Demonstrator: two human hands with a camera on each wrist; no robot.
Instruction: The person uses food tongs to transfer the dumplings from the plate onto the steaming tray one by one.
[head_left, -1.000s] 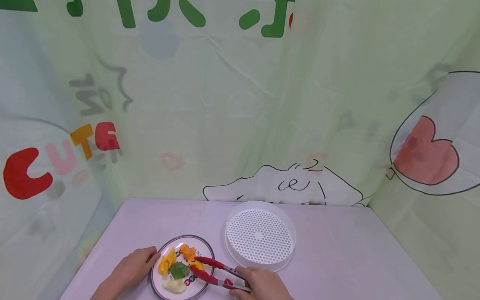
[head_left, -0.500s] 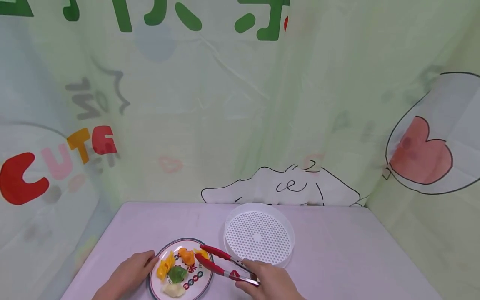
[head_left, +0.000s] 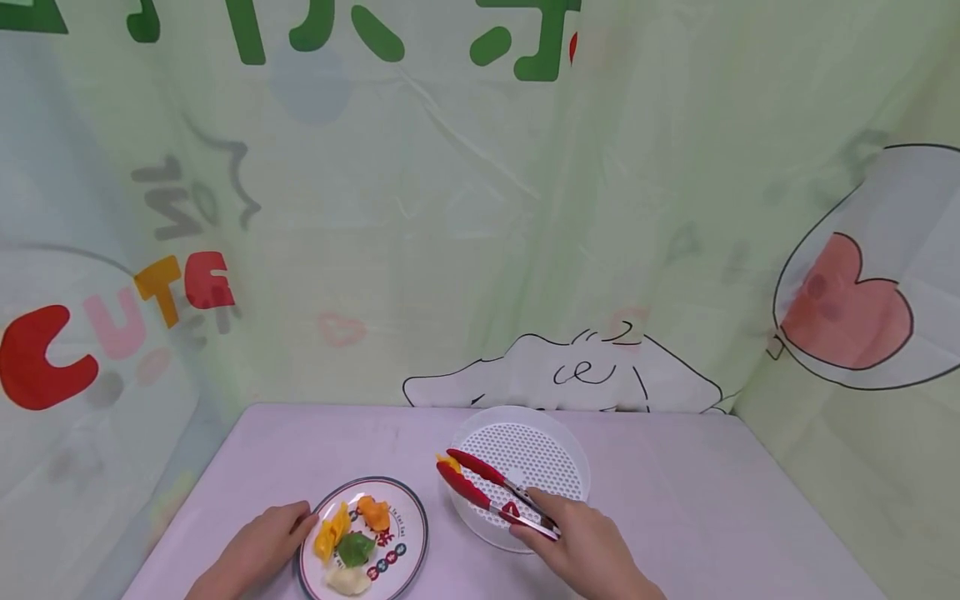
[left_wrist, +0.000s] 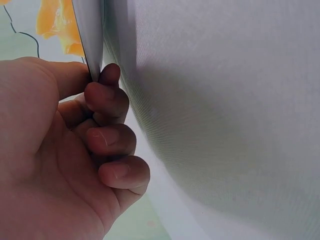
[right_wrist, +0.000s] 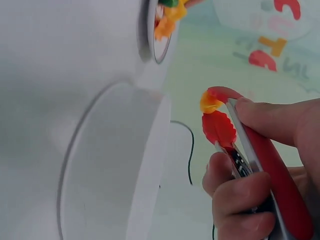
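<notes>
My left hand (head_left: 258, 546) pinches the left rim of a white plate (head_left: 411, 510) with a dark edge band; the left wrist view shows thumb and fingertips on its rim (left_wrist: 90, 45). On the plate lie dumpling-like pieces: a yellow one (head_left: 332, 532), an orange one (head_left: 373, 513), a green one (head_left: 356, 548) and a whitish one (head_left: 347, 580). My right hand (head_left: 588, 542) grips red-tipped metal tongs (head_left: 474, 493). Between the tongs' tips is a small yellow dumpling (head_left: 447, 462), over the left rim of a round white perforated steamer tray (head_left: 558, 462). The right wrist view shows this dumpling (right_wrist: 209, 102) above the tray's side (right_wrist: 112, 165).
The pale lilac table (head_left: 675, 500) extends to the right of the tray and behind the plate. A light green printed curtain (head_left: 465, 250) hangs behind the table and along both sides.
My right hand has lifted the yellow dumpling off the plate with the tongs and carried it right and away from me to the steamer tray. My left hand stays at the plate's rim.
</notes>
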